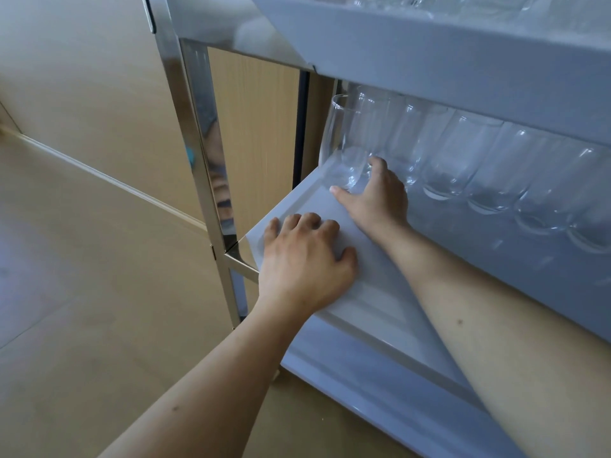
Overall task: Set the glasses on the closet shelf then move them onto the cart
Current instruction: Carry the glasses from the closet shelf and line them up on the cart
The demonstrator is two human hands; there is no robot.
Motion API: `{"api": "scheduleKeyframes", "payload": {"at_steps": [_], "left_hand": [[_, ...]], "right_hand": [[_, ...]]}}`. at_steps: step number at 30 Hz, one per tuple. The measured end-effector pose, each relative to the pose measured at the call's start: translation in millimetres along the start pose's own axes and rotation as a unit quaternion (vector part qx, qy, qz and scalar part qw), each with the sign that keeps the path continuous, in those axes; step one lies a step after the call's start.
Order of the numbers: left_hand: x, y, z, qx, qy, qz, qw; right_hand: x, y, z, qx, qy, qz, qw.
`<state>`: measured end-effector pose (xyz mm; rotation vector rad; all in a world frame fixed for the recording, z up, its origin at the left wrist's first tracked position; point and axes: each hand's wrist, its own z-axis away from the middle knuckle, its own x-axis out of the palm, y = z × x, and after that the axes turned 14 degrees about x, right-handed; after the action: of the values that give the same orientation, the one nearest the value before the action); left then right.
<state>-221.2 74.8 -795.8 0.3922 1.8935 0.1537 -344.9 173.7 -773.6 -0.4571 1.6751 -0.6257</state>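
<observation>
Placing what looks like one of the last glasses on the cart, as I judge it. My right hand (377, 193) is at the centre of the frame, thumb and fingers curled round the base of a clear glass (344, 143) that stands at the left end of the middle cart shelf (347, 226). My left hand (304, 259) lies just below it, fingers bent loosely and pressing on the shelf's front corner, holding nothing.

A row of glasses (496, 166) runs to the right along the back of that shelf, close together, some touching as far as I can tell. More glasses (429, 4) sit on the top shelf (429, 51) at the upper edge of the frame. So the closet step seems done and the cart is mostly loaded; I cannot tell if any glasses are left, the closet is out of view.

Around: shiny metal cart post (195, 127) at left of centre, wooden panel (258, 133) behind it, bottom shelf (380, 385) at lower right, beige floor (82, 259) at left.

In the way: the top shelf hangs low over the glass rim, and the neighbouring glass is just beside it, so a knock is possible when I let go.
</observation>
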Motion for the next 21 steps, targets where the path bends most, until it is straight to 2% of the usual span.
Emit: {"api": "scheduleKeyframes", "payload": {"at_steps": [6,11,14,21], "left_hand": [[-4,3,4,-0.010,-0.010,0.018,1.000],[-13,15,28,-0.022,0.041,0.125,0.991],[-32,28,47,-0.061,0.000,0.145,0.988],[-94,54,90,-0.086,-0.087,0.113,0.986]], "right_hand": [[-15,26,31,-0.002,-0.001,0.067,0.998],[-38,39,79,0.016,-0.003,0.087,0.996],[-55,46,113,0.017,-0.029,0.106,0.994],[-116,33,182,0.056,-0.119,0.172,0.976]]}}
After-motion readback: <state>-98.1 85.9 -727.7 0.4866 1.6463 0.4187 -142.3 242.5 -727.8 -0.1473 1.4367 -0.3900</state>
